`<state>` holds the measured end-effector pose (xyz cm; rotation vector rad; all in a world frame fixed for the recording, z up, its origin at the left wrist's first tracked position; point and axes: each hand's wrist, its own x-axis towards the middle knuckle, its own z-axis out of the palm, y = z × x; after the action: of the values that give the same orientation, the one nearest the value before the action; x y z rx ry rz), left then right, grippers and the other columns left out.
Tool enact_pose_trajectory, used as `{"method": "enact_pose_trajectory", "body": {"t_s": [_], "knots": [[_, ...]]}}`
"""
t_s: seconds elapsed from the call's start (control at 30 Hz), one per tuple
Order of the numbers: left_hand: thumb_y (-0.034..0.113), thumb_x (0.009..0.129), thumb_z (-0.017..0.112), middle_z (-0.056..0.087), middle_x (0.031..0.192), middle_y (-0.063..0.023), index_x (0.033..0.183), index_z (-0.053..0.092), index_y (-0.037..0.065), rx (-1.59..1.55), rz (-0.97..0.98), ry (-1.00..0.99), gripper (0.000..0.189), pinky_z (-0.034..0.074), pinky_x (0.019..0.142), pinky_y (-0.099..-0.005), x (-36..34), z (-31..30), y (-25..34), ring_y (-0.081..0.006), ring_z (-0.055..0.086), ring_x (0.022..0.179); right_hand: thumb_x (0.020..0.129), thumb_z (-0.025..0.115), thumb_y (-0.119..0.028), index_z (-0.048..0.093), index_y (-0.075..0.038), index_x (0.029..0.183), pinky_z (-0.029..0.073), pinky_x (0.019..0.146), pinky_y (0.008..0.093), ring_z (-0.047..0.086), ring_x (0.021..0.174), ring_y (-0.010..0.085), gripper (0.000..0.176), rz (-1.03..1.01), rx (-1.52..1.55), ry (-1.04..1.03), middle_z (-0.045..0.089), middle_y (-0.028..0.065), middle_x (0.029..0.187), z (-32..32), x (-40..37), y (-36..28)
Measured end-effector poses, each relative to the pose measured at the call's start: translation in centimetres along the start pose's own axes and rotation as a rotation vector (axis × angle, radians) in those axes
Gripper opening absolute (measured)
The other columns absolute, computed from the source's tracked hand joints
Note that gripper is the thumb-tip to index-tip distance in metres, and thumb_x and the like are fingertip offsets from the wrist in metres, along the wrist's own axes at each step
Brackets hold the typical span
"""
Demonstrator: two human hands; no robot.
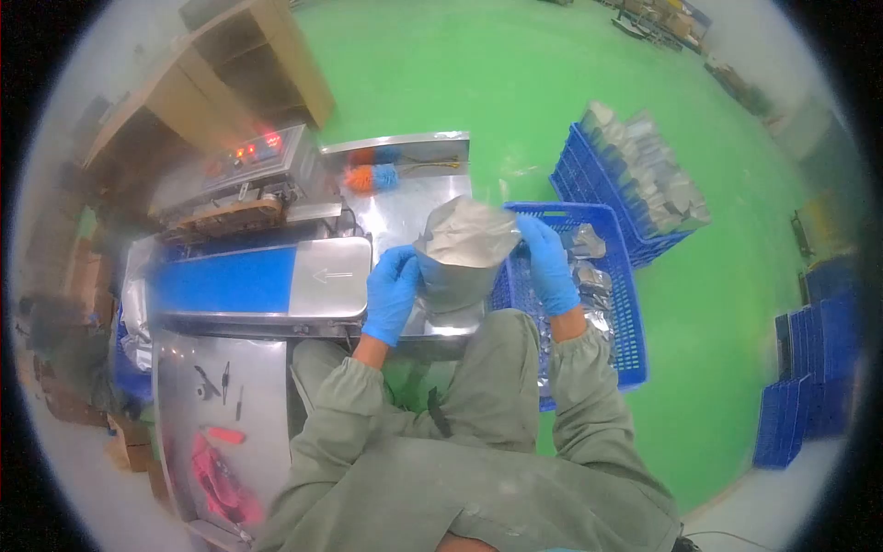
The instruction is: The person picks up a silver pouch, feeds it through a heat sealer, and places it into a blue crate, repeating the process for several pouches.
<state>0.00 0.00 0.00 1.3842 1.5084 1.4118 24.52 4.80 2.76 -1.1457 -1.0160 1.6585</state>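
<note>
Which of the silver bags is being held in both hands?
The silver bag between the left hand and the right hand, gripped at opposite sides; the other bags I can make out sit in blue baskets.

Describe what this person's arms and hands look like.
The left hand and right hand both wear plain blue gloves. Loose grey-green sleeves cover the arms, gathered at the cuffs, leaving a strip of wrist bare. No markings or cables show.

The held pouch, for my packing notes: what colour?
The pouch is silver, clearest in the head view.
</note>
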Motion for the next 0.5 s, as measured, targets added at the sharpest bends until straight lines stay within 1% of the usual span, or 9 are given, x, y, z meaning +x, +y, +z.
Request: {"method": "enact_pose_trajectory", "body": {"t_s": [0.07,0.17,0.2,0.27,0.3,0.37,0.4,0.47,0.5], "knots": [[0.005,0.084,0.061,0.060,0.084,-0.0039,0.095,0.062,0.003,-0.136,0.010,-0.044,0.011,0.047,0.071,-0.0252,-1.1,-0.1,0.4,-0.0105,0.056,0.075,0.086,0.056,-0.011,0.055,-0.001,0.111,0.046,0.079,0.0268,0.056,0.090,0.0125,0.027,-0.464,-0.060,0.051,0.059,0.0048,0.093,0.3,-0.6,0.9],[0.004,0.081,0.063,0.059,0.085,-0.0046,0.094,0.061,0.002,0.042,-0.004,-0.173,0.013,0.046,0.071,-0.0268,-0.5,-2.4,1.1,-0.0132,0.057,0.075,0.084,0.057,-0.008,0.059,-0.001,0.105,0.046,0.079,0.0288,0.057,0.088,0.0132,0.022,-0.439,-0.034,0.077,0.061,0.0059,0.090,1.9,0.2,3.6],[0.004,0.081,0.063,0.059,0.085,-0.0046,0.094,0.061,0.002,0.043,0.012,-0.164,0.013,0.046,0.071,-0.0268,0.3,-2.6,1.3,-0.0132,0.057,0.075,0.084,0.057,-0.008,0.059,-0.001,0.105,0.046,0.079,0.0288,0.057,0.088,0.0132,0.022,-0.456,-0.034,0.068,0.061,0.0059,0.090,2.4,0.5,3.6],[0.005,0.079,0.064,0.057,0.083,-0.0064,0.092,0.059,0.002,0.158,0.146,-0.270,0.014,0.046,0.071,-0.0292,0.6,-3.5,1.0,-0.0163,0.056,0.074,0.083,0.061,-0.010,0.061,-0.001,0.100,0.047,0.075,0.0310,0.060,0.082,0.0183,0.019,-0.467,-0.175,0.120,0.063,0.0101,0.087,3.4,-0.2,4.4],[0.005,0.079,0.064,0.057,0.083,-0.0064,0.092,0.059,0.002,0.149,0.145,-0.261,0.014,0.046,0.071,-0.0292,0.6,-3.5,1.1,-0.0163,0.056,0.074,0.083,0.061,-0.010,0.061,-0.001,0.100,0.047,0.075,0.0310,0.060,0.082,0.0183,0.019,-0.468,-0.186,0.114,0.063,0.0101,0.087,3.4,-0.7,4.1],[0.012,0.079,0.065,0.054,0.078,-0.0085,0.089,0.057,0.004,0.233,0.196,-0.380,0.015,0.046,0.069,-0.0332,0.7,-4.1,1.7,-0.0226,0.056,0.072,0.082,0.063,-0.012,0.061,-0.001,0.100,0.048,0.072,0.0329,0.061,0.081,0.0245,0.021,-0.767,-0.799,0.229,0.063,0.0142,0.089,3.8,-1.9,3.5],[0.012,0.079,0.065,0.054,0.078,-0.0085,0.089,0.057,0.004,0.230,0.196,-0.367,0.015,0.046,0.069,-0.0332,0.8,-4.4,1.6,-0.0226,0.056,0.072,0.082,0.063,-0.012,0.061,-0.001,0.100,0.048,0.072,0.0329,0.061,0.081,0.0245,0.021,-0.773,-0.804,0.217,0.063,0.0142,0.089,3.7,-1.8,4.1],[0.019,0.080,0.065,0.054,0.077,-0.0104,0.088,0.056,0.006,0.414,0.417,-0.524,0.017,0.046,0.066,-0.0371,1.7,-5.2,1.5,-0.0282,0.056,0.074,0.081,0.064,-0.013,0.061,0.000,0.098,0.048,0.070,0.0348,0.060,0.079,0.0293,0.022,-0.882,-0.929,0.337,0.061,0.0162,0.087,3.6,-0.8,5.7],[0.019,0.080,0.065,0.054,0.077,-0.0104,0.088,0.056,0.006,0.411,0.413,-0.506,0.017,0.046,0.066,-0.0371,2.0,-5.3,1.8,-0.0282,0.056,0.074,0.081,0.064,-0.013,0.061,0.000,0.098,0.048,0.070,0.0348,0.060,0.079,0.0293,0.022,-0.891,-0.936,0.320,0.061,0.0162,0.087,3.6,-0.8,5.7]]}}
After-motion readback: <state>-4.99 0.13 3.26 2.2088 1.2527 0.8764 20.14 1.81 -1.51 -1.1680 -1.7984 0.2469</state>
